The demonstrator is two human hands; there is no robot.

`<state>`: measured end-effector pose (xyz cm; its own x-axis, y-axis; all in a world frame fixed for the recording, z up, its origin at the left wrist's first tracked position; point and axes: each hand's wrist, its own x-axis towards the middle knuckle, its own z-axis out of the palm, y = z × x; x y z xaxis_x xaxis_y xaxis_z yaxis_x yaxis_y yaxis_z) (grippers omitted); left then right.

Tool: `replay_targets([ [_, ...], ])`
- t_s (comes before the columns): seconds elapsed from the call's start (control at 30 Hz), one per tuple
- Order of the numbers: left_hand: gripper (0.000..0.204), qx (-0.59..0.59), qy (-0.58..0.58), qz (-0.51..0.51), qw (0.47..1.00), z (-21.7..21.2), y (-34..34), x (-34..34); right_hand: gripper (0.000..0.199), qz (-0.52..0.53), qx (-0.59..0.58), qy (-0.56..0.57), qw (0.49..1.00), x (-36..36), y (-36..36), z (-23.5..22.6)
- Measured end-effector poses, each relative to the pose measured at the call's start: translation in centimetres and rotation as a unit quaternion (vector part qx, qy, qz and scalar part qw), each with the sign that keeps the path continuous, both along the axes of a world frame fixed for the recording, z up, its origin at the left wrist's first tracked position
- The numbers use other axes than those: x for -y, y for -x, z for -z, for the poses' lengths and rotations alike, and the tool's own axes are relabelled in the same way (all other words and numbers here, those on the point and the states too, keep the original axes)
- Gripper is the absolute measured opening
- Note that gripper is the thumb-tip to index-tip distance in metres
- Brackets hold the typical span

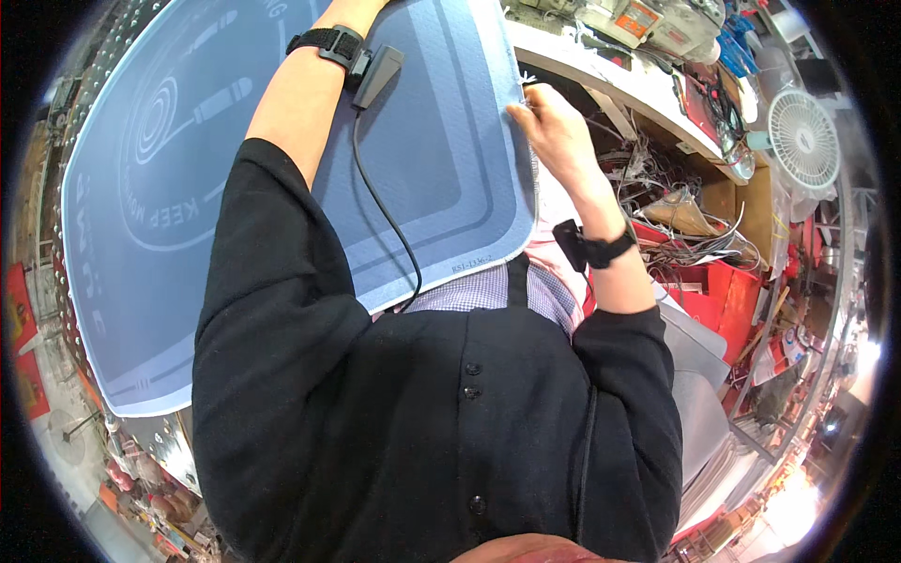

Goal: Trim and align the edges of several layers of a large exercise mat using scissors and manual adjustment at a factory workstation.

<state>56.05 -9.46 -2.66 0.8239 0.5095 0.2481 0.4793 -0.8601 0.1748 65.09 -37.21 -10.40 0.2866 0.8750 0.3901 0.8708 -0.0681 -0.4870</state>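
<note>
The right hand (556,131) was pinched shut on the right edge of a large blue mat (413,141), thumb and fingers closed together on the mat's border near its upper right stretch. The mat itself spread away to the left of that grip, a wide blue sheet with rounded corners, a paler blue band running round its rim and a pale printed design of rings and lines on its far left part. It lay flat over a work surface and its nearest corner hung close to the person's chest, below the grip. The left forearm stretched up across the middle of the mat, well to the left of the right hand; the left hand (352,7) ran out past the top edge of the view, so whether it was closed on anything could not be told. A black wrist strap (330,42) circled that left wrist, with a small black box (377,73) beside it and a black cable (385,206) trailing down over the mat toward the body. A second black strap (593,246) sat on the right wrist, below the grip. To the right of the grip lay a tangle of wires (657,169), red bins (732,300) beneath them, and farther right a white fan (803,139).
</note>
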Motion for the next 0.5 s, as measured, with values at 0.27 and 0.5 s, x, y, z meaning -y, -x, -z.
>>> replay_targets([
  [0.27,0.058,0.009,-0.004,-0.014,1.000,0.4,0.7,-0.6,0.024,-0.143,-0.407,-0.028,0.902,0.5,-3.2,-2.3],
  [0.5,0.057,0.006,-0.011,0.006,1.000,0.7,0.2,-0.7,0.020,-0.206,-0.358,0.038,0.910,-0.9,-2.0,-1.7],
])
